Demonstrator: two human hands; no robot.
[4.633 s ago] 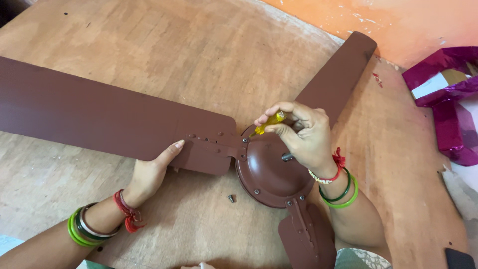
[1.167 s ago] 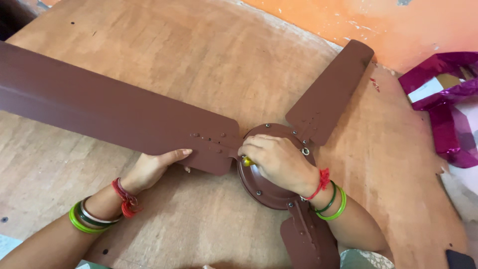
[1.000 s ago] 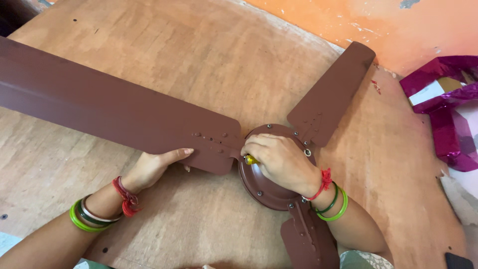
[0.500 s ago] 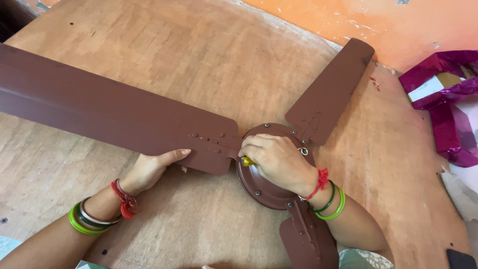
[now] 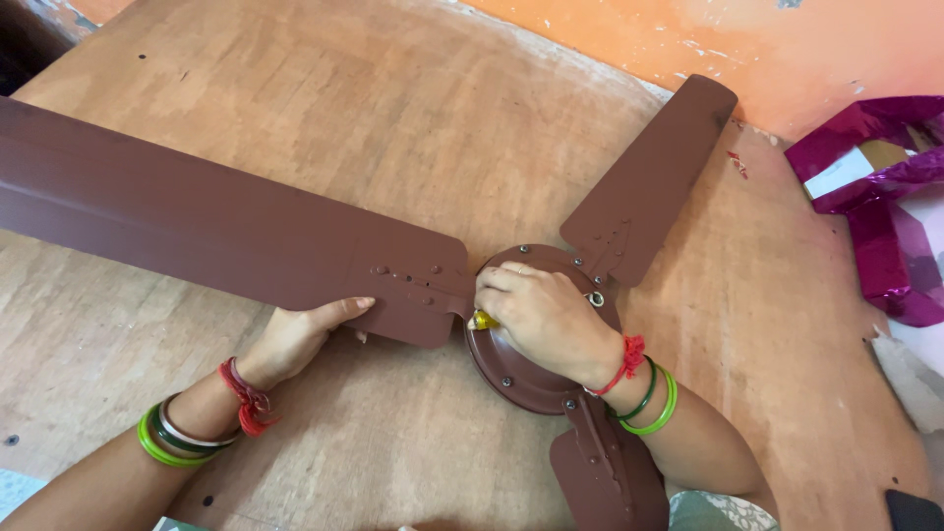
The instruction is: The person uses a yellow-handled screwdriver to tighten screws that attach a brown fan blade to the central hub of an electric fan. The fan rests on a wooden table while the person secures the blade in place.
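A brown ceiling fan lies on a wooden board (image 5: 413, 118), its round motor hub (image 5: 511, 369) in the middle. My right hand (image 5: 546, 320) rests on the hub, closed around a yellow-handled screwdriver (image 5: 482, 321) whose end shows at the joint between hub and the long left blade (image 5: 197, 226). My left hand (image 5: 295, 339) grips the near edge of that blade close to its bracket, thumb on top. A second blade (image 5: 654, 172) points to the upper right. A third blade (image 5: 610, 472) points toward me.
An orange wall (image 5: 787, 39) borders the board at the back. Shiny magenta wrapping (image 5: 885, 197) lies at the right. A dark object (image 5: 914, 509) sits at the bottom right corner. Both wrists carry green bangles and red thread.
Since 4.6 s ago my right hand dropped from the hub's top to the blade joint, hiding most of the screwdriver. A loose screw below the hub is no longer seen. Over the last second, almost nothing moved.
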